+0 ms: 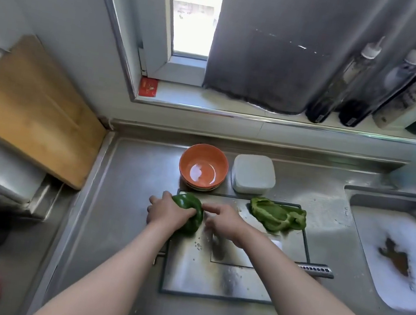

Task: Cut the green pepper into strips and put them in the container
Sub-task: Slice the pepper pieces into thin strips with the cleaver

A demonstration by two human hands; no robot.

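While the left hand (163,211) curled its fingers round a glossy, rounded pepper half (190,203) at the steel cutting board's (210,279) ten o'clock corner, the right hand (224,224) lay beside it, fingers bent; whether it held anything could not be told. A flattened, wrinkled pepper piece (276,216) lay at one o'clock. Beyond, at twelve, stood a smooth orange bowl (187,159) and a square, round-cornered, lidded white container (253,173).
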